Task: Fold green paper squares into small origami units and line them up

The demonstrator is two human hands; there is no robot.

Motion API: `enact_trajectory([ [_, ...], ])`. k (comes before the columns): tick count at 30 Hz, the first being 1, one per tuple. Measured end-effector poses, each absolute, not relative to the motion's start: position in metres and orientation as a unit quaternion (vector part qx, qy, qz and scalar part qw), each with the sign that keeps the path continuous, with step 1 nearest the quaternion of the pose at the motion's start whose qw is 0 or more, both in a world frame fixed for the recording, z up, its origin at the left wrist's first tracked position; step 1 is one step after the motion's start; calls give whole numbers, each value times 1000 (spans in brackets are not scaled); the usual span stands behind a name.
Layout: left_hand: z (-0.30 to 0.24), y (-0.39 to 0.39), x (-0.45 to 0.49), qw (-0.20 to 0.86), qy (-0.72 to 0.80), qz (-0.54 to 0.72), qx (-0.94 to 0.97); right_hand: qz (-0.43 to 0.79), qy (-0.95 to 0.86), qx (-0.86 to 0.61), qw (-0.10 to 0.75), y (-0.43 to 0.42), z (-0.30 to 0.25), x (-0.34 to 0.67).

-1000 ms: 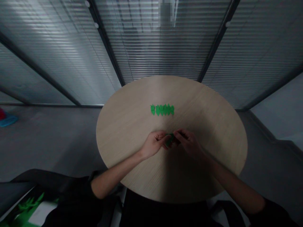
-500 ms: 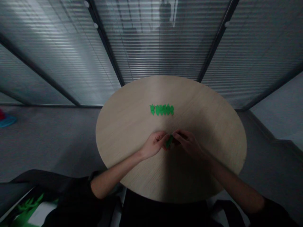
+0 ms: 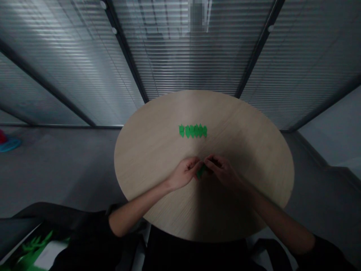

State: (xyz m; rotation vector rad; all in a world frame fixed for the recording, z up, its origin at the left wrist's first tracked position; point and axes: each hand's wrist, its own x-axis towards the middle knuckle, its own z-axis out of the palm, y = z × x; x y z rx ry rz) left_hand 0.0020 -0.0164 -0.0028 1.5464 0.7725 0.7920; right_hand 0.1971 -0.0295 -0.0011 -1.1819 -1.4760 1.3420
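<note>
Over the middle of a round light-wood table (image 3: 158, 150), my left hand (image 3: 183, 174) and my right hand (image 3: 222, 171) meet fingertip to fingertip. Both pinch one small green folded paper piece (image 3: 201, 171), which is mostly hidden by the fingers. Farther from me on the table lies a short row of several green folded paper pieces (image 3: 193, 130), side by side and apart from my hands.
Walls of glass with horizontal blinds and dark frames (image 3: 126, 52) stand behind the table. At the lower left, green paper shapes on a white sheet (image 3: 34, 250) lie beside my dark sleeve. A blue and red object (image 3: 7, 142) sits on the floor at far left.
My hands have shifted slightly closer together around the green piece, which shows less between the fingers now. The row of pieces has not moved.
</note>
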Motion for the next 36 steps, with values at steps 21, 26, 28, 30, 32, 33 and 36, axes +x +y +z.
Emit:
enact_trajectory([
  [21, -11, -18, -1, 617, 324, 260, 668, 528, -557, -471, 434, -27, -5, 196],
  [26, -7, -19, -1, 586, 328, 243, 700, 512, -605, -467, 392, -30, 2, 198],
  [28, -6, -20, -1, 582, 328, 237, 705, 512, -606, -471, 387, -30, 3, 199],
  [30, -7, -21, 0, 587, 329, 232, 703, 508, -608, -473, 385, -30, 2, 199],
  [32, -8, -21, -1, 586, 332, 228, 703, 500, -617, -476, 378, -31, 3, 199],
  [33, -9, -21, -1, 584, 331, 225, 706, 496, -622, -475, 376, -31, 3, 199],
  [36, -11, -21, -4, 584, 316, 205, 719, 499, -636, -461, 366, -33, 5, 199],
])
